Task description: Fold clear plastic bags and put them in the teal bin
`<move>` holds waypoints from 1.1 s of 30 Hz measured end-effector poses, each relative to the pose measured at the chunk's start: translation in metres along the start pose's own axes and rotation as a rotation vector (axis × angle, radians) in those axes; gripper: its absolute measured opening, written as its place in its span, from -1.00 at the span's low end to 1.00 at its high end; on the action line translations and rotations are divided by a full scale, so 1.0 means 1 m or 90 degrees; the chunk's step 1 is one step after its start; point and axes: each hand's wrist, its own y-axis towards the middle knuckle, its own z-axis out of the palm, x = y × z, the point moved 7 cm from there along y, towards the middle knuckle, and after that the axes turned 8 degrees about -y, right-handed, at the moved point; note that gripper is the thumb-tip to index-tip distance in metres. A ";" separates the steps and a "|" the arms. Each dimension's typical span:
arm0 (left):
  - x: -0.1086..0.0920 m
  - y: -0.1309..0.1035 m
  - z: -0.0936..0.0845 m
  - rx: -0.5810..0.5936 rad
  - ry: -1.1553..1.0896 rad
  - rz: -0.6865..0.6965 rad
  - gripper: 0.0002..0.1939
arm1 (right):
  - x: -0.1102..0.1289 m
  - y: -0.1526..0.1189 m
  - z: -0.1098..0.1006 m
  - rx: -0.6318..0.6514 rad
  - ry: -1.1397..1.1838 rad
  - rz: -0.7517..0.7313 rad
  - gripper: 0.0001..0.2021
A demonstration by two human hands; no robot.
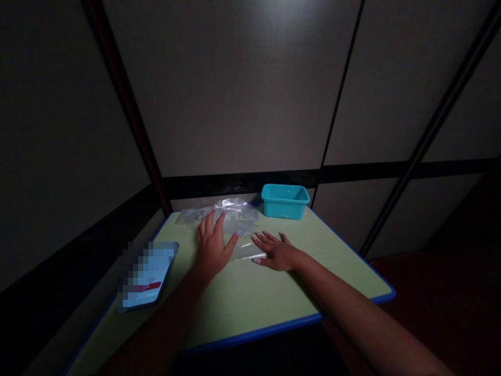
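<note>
Clear plastic bags (238, 211) lie crumpled across the back of the table, with a flatter clear plastic piece (246, 248) in front of them. My left hand (213, 243) rests over the crumpled plastic, its fingers spread and the thumb out to the right. My right hand (276, 251) lies palm down with fingers spread, its fingertips at the right edge of the flat piece. Neither hand grips anything. Part of the plastic is hidden under my left hand.
A turquoise plastic basket (285, 210) stands at the back right of the table. A phone or tablet (151, 279), partly blurred out, lies at the left edge. The pale green table (250, 303) has a blue rim. Panelled walls (242, 104) rise behind it.
</note>
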 end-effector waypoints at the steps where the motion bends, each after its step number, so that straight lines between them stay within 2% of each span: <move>1: -0.008 -0.003 0.004 0.033 -0.014 0.032 -0.39 | 0.000 0.000 0.000 -0.002 -0.002 -0.001 -0.22; 3: -0.026 -0.014 0.021 0.159 -0.044 0.100 -0.36 | -0.001 0.001 0.001 -0.003 -0.007 -0.007 -0.23; 7: -0.048 -0.051 0.063 0.493 -0.060 0.181 -0.21 | -0.003 0.003 0.005 0.001 -0.011 -0.014 -0.25; 8: -0.049 -0.057 0.068 0.535 -0.062 0.179 -0.17 | -0.004 0.003 0.005 0.000 -0.010 -0.014 -0.25; 10: -0.050 -0.063 0.072 0.570 -0.070 0.173 -0.17 | -0.005 0.004 0.006 -0.005 -0.009 -0.013 -0.25; 14: -0.047 -0.064 0.070 0.565 -0.068 0.162 -0.23 | -0.005 0.004 0.006 -0.016 -0.010 -0.011 -0.22; 19: -0.037 -0.064 0.068 0.565 -0.040 0.104 -0.28 | -0.002 0.002 0.003 -0.011 -0.009 -0.006 -0.24; 26: -0.004 -0.056 0.065 0.569 -0.018 0.015 -0.24 | 0.000 -0.001 0.000 -0.007 -0.004 -0.004 -0.24; 29: 0.013 -0.035 0.060 0.465 -0.015 -0.002 -0.29 | 0.000 -0.001 -0.001 -0.008 -0.003 -0.002 -0.23; 31: 0.021 -0.017 0.048 0.340 -0.013 0.000 -0.38 | 0.000 -0.001 -0.001 -0.010 0.001 -0.003 -0.23; 33: 0.028 -0.001 0.023 0.176 -0.013 -0.018 -0.45 | -0.001 -0.001 -0.001 -0.012 0.004 -0.004 -0.22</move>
